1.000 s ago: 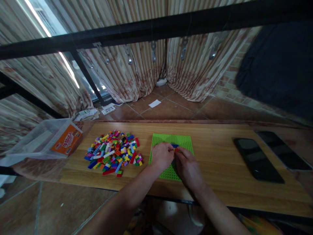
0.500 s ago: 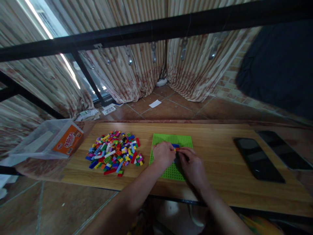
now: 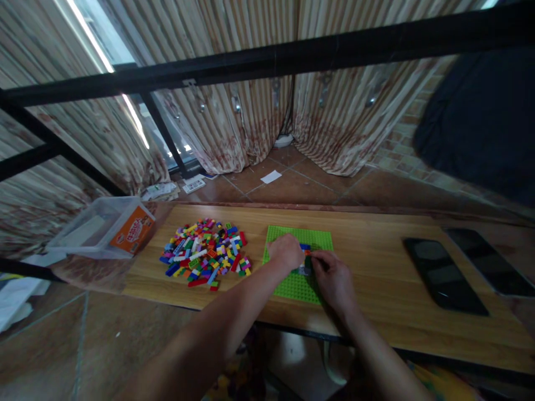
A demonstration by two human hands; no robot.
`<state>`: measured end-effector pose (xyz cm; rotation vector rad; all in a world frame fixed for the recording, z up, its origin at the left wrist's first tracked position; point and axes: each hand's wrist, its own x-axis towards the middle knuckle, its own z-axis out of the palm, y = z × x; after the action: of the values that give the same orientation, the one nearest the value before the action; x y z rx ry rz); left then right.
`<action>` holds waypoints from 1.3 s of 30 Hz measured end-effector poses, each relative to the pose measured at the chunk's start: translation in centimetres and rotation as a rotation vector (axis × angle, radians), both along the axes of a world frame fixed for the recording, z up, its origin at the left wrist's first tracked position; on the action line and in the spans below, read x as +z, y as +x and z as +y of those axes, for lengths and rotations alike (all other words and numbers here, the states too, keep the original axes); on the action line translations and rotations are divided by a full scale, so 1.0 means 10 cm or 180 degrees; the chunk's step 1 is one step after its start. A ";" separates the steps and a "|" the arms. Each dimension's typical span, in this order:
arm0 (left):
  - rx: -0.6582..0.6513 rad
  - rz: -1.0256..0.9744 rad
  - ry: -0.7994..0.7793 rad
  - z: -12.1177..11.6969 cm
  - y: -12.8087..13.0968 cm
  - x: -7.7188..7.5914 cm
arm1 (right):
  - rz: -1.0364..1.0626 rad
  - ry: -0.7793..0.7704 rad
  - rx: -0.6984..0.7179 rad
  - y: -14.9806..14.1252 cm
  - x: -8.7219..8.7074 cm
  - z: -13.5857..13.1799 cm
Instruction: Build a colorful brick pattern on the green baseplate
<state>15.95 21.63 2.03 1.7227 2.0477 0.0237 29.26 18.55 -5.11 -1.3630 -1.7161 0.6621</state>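
A green studded baseplate (image 3: 292, 291) lies on the wooden table. Over its upper middle, my left hand (image 3: 286, 252) is closed, its fingers curled down and their tips hidden. From the right, my right hand (image 3: 333, 274) reaches in, thumb and index finger pinched at a small orange-red toy brick (image 3: 307, 253). A blue brick (image 3: 306, 246) shows just behind it, between the hands. Below sits a greyish piece (image 3: 303, 271) on the plate, partly covered by shadow. What the left fingers grip cannot be made out.
A heap of mixed toy bricks (image 3: 209, 253) spreads left of the baseplate. Beyond it stands a clear plastic bin (image 3: 98, 223) with an orange label. Two dark phone-like slabs, one nearer (image 3: 443, 275) and one farther (image 3: 489, 259), lie at the right. A black rail (image 3: 259, 64) crosses above.
The view has shifted slightly, moving the scene a little rightward. My hands have drawn a little apart, and more of the bricks between them shows.
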 end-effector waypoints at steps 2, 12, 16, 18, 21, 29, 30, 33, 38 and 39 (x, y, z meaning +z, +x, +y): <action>-0.0043 -0.0086 0.0058 -0.02 0.00 0.00 | 0.0071 -0.0005 -0.0003 0.01 -0.02 0.00; -0.0043 -0.1264 0.1363 -0.54 -0.67 0.13 | 0.0979 -0.0761 -0.0304 0.15 -0.14 0.17; 0.0344 -0.1778 0.1737 -0.97 -1.42 0.14 | 0.1077 -0.0723 -0.0498 0.10 -0.10 0.10; 0.0708 -0.1871 0.1789 -1.20 -1.74 0.12 | 0.0969 -0.0612 -0.0499 -0.01 -0.04 0.01; 0.1131 -0.1849 0.1772 -1.51 -2.00 0.03 | 0.0626 -0.0336 -0.0124 -0.28 0.09 -0.14; 0.0800 -0.1305 0.1541 -1.83 -1.87 -0.37 | -0.0513 -0.0009 0.0914 -1.11 0.32 -0.27; 0.0737 -0.1165 0.1540 -1.84 -1.84 -0.39 | -0.0596 -0.0020 0.0930 -1.18 0.32 -0.25; 0.0526 -0.0884 0.1587 -1.84 -1.81 -0.41 | -0.0823 -0.0014 0.1051 -1.40 0.33 -0.21; 0.0357 -0.0633 0.1643 -1.79 -1.83 -0.43 | -0.1290 0.0029 0.1133 -1.74 0.31 -0.16; 0.0349 -0.0615 0.1654 -1.78 -1.83 -0.44 | -0.1409 0.0049 0.1118 -1.79 0.30 -0.15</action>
<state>-2.39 3.79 -2.33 1.7987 2.1037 0.7876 11.37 17.10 -2.07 -1.2723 -2.3447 0.5599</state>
